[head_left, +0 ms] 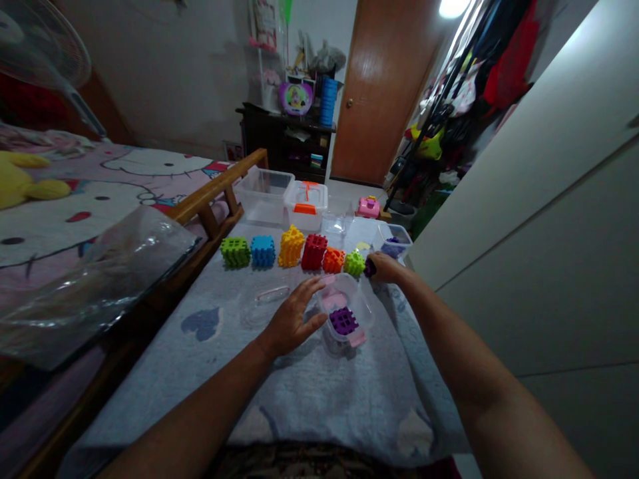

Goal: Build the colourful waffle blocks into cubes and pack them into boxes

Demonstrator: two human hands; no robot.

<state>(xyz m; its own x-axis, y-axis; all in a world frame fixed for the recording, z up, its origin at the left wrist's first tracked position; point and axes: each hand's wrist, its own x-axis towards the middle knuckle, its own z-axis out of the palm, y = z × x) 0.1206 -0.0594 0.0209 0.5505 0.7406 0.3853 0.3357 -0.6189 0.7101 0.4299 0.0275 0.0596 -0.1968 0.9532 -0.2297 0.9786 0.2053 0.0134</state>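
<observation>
My left hand [292, 318] has its fingers spread, with the fingertips at the rim of a clear plastic box [363, 301] with pink clips. Inside that box a purple notched block piece [343, 320] lies flat. Farther off, my right hand [383, 267] is closed around dark purple block pieces [369, 267], at the right end of a row of coloured stacks. Beside it is a lime green stack [354, 263], then orange [333, 260], red [314, 253], yellow [291, 246], blue [263, 251] and green [235, 253] stacks. How many pieces my right hand grips is hidden.
A clear lid [264, 299] lies left of the box. Behind the row stand a large clear bin [267, 193] and an orange-clipped box [307, 216]. A small tub [394, 241] with purple pieces is at the right, near a white cabinet [539, 279]. A wooden bed rail [214, 189] runs along the left.
</observation>
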